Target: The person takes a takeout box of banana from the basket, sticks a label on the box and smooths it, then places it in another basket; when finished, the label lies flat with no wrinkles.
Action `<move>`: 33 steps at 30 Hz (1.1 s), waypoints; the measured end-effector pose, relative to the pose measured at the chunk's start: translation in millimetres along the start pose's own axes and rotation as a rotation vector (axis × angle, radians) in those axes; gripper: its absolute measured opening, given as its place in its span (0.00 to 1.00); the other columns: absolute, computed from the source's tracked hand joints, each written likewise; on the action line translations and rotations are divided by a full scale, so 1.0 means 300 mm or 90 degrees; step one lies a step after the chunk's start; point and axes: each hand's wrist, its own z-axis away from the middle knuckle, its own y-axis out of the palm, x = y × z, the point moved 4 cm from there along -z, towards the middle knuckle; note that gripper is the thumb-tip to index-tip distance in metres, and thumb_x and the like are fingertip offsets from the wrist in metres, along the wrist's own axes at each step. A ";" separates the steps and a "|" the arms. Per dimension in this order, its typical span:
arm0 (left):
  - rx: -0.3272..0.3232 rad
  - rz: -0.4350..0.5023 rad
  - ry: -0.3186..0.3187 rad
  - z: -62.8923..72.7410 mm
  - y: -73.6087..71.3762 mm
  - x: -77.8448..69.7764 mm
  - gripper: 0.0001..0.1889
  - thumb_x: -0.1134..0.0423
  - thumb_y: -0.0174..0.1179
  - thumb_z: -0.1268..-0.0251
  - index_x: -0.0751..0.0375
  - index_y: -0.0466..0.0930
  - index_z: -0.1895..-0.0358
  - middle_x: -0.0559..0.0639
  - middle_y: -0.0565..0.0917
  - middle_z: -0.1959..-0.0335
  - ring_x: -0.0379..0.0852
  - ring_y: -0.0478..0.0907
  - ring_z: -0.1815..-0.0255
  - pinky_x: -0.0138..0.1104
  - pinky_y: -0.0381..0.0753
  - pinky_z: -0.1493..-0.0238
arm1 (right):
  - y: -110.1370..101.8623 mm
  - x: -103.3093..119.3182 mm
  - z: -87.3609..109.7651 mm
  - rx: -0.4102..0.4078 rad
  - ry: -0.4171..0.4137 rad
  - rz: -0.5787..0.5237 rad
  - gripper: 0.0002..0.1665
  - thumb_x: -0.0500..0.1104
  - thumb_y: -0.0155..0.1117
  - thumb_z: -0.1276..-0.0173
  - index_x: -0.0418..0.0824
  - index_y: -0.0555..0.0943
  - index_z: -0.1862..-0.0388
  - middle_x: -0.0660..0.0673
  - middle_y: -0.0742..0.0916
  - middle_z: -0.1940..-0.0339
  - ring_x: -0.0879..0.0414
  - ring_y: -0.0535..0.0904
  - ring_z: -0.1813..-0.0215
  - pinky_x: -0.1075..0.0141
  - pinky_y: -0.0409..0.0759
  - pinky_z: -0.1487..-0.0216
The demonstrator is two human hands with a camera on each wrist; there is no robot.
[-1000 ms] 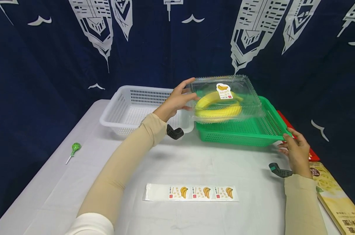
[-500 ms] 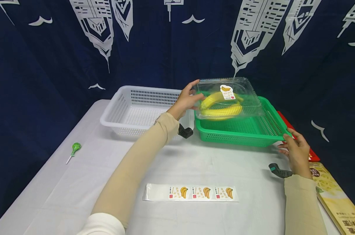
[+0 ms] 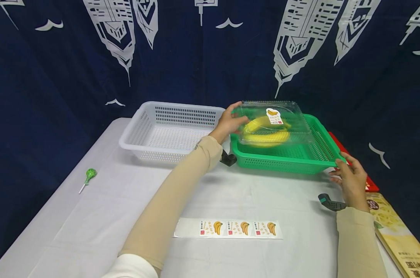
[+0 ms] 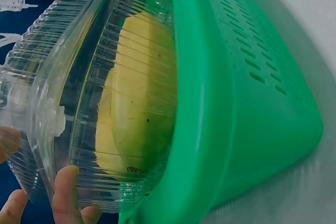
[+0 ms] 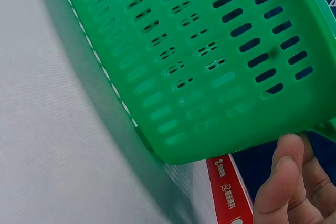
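Note:
My left hand [image 3: 230,122] grips the left end of a clear plastic clamshell box [image 3: 298,119], with bananas [image 3: 267,138] inside and a banana sticker [image 3: 275,116] on its lid. The box is held over the green basket [image 3: 275,165], its right side overlapping the basket in the head view. In the left wrist view the box's lower part [image 4: 89,182] is beside the basket's rim [image 4: 194,103]; whether they touch I cannot tell. At the basket's front right corner, my right hand [image 3: 352,179] pinches the rim, its fingers [image 5: 286,182] seen up close in the right wrist view.
Left of the green basket stands a white perforated basket [image 3: 137,148]. A strip of banana stickers [image 3: 241,228] lies at the front. A green lollipop [image 3: 90,174] is on the left. A red packet [image 3: 371,185] and a yellow pasta box [image 3: 397,235] line the right edge.
The left hand has moved right and downward with the clamshell box, bringing it lower over the green basket. My right hand has stayed on the basket's corner.

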 end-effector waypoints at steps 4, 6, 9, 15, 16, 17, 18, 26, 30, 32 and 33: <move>-0.018 -0.018 -0.009 -0.006 0.018 0.012 0.39 0.67 0.65 0.25 0.41 0.64 0.15 0.60 0.67 0.17 0.54 0.74 0.23 0.42 0.90 0.51 | 0.001 0.000 -0.002 -0.004 -0.002 0.004 0.16 0.39 0.63 0.18 0.56 0.81 0.38 0.56 0.84 0.65 0.61 0.85 0.74 0.73 0.84 0.74; -0.024 -0.032 -0.018 -0.007 0.026 0.019 0.39 0.66 0.66 0.25 0.40 0.64 0.15 0.59 0.68 0.17 0.54 0.75 0.25 0.40 0.90 0.53 | 0.002 0.000 -0.002 -0.005 -0.004 0.005 0.16 0.38 0.63 0.18 0.56 0.81 0.38 0.57 0.84 0.65 0.62 0.84 0.74 0.73 0.84 0.74; -0.034 -0.040 -0.027 -0.007 0.037 0.030 0.39 0.66 0.66 0.25 0.40 0.65 0.15 0.59 0.70 0.18 0.54 0.79 0.30 0.37 0.88 0.57 | 0.002 0.001 -0.001 -0.003 -0.003 0.007 0.17 0.38 0.63 0.18 0.56 0.80 0.38 0.57 0.84 0.65 0.61 0.84 0.74 0.73 0.84 0.74; -0.047 -0.072 -0.011 -0.009 0.062 0.046 0.38 0.67 0.67 0.27 0.44 0.67 0.16 0.62 0.74 0.23 0.50 0.85 0.62 0.32 0.82 0.71 | 0.000 0.000 0.002 -0.001 0.003 0.001 0.16 0.39 0.63 0.18 0.56 0.80 0.38 0.56 0.83 0.65 0.61 0.85 0.74 0.72 0.84 0.74; -0.049 -0.080 -0.011 -0.011 0.066 0.048 0.38 0.67 0.67 0.27 0.44 0.67 0.16 0.62 0.75 0.24 0.47 0.83 0.68 0.32 0.81 0.72 | 0.000 0.000 0.002 -0.001 0.002 -0.001 0.16 0.39 0.63 0.18 0.56 0.80 0.38 0.55 0.83 0.65 0.61 0.85 0.74 0.72 0.84 0.74; -0.051 -0.084 -0.013 -0.012 0.069 0.050 0.38 0.67 0.68 0.27 0.44 0.67 0.16 0.62 0.76 0.25 0.45 0.81 0.72 0.31 0.81 0.72 | 0.000 0.000 0.002 0.000 0.000 -0.002 0.16 0.39 0.63 0.18 0.55 0.81 0.38 0.56 0.83 0.65 0.61 0.85 0.74 0.72 0.84 0.74; -0.054 -0.090 -0.016 -0.015 0.072 0.052 0.39 0.67 0.68 0.28 0.43 0.67 0.16 0.61 0.77 0.26 0.43 0.79 0.75 0.31 0.81 0.73 | 0.000 0.000 0.002 0.000 -0.002 -0.002 0.16 0.38 0.63 0.18 0.55 0.81 0.38 0.56 0.83 0.65 0.61 0.85 0.74 0.72 0.84 0.74; -0.060 -0.155 -0.023 -0.026 0.095 0.053 0.39 0.64 0.70 0.28 0.44 0.67 0.16 0.61 0.85 0.42 0.42 0.75 0.84 0.33 0.78 0.74 | -0.004 -0.002 -0.005 0.004 -0.006 -0.006 0.16 0.38 0.63 0.18 0.55 0.81 0.39 0.56 0.85 0.65 0.61 0.85 0.74 0.72 0.84 0.74; -0.064 -0.201 -0.042 -0.036 0.108 0.052 0.38 0.62 0.70 0.27 0.42 0.67 0.16 0.58 0.86 0.36 0.43 0.76 0.84 0.32 0.75 0.77 | -0.005 -0.005 -0.010 0.003 -0.003 -0.013 0.16 0.37 0.63 0.18 0.55 0.81 0.39 0.56 0.85 0.65 0.61 0.85 0.75 0.72 0.84 0.75; -0.062 -0.210 -0.047 -0.041 0.111 0.054 0.39 0.62 0.69 0.26 0.42 0.66 0.16 0.58 0.84 0.34 0.43 0.75 0.84 0.31 0.73 0.78 | -0.005 -0.007 -0.011 0.001 -0.003 -0.014 0.16 0.37 0.64 0.18 0.55 0.81 0.39 0.56 0.84 0.66 0.61 0.85 0.75 0.72 0.84 0.75; -0.060 -0.213 -0.048 -0.043 0.113 0.055 0.38 0.62 0.69 0.26 0.42 0.66 0.15 0.58 0.84 0.33 0.43 0.75 0.84 0.31 0.73 0.78 | -0.004 -0.007 -0.011 0.003 -0.003 -0.017 0.16 0.37 0.64 0.18 0.55 0.81 0.39 0.56 0.85 0.66 0.61 0.85 0.75 0.72 0.84 0.75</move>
